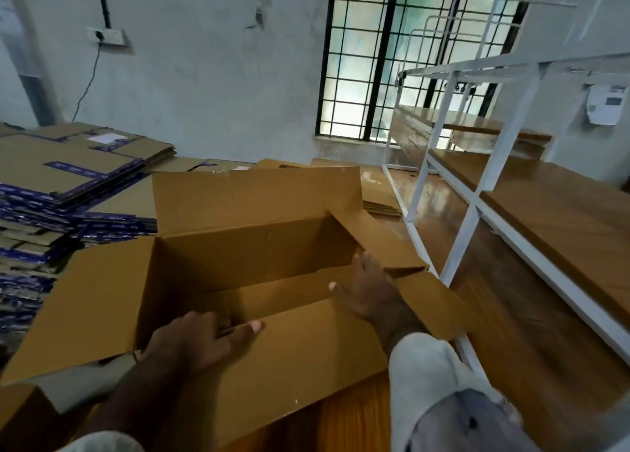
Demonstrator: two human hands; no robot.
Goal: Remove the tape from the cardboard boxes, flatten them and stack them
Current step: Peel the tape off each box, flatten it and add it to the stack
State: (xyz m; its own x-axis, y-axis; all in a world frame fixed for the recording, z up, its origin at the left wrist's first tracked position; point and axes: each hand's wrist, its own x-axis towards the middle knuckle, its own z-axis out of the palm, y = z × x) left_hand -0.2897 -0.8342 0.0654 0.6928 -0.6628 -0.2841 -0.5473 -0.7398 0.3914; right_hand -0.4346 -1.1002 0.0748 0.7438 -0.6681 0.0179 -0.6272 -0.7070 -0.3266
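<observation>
— So where is the cardboard box [259, 247]?
— On the wooden floor [361, 414], open, all four flaps folded out, beside the white shelf frame [474, 192].
— And the hands?
— Left hand [201, 342] grips the near wall's top edge, fingers curled over inside, thumb along the flap. Right hand [371, 294] lies spread against the right end wall.
— Anything else?
— Flattened boxes [64, 185] stacked at left.

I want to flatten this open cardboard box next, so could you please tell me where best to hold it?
Probably at the two near corners of the open cardboard box, from the person's side: its flaps are spread, the rim is exposed, and the left hand and right hand already rest there.
</observation>
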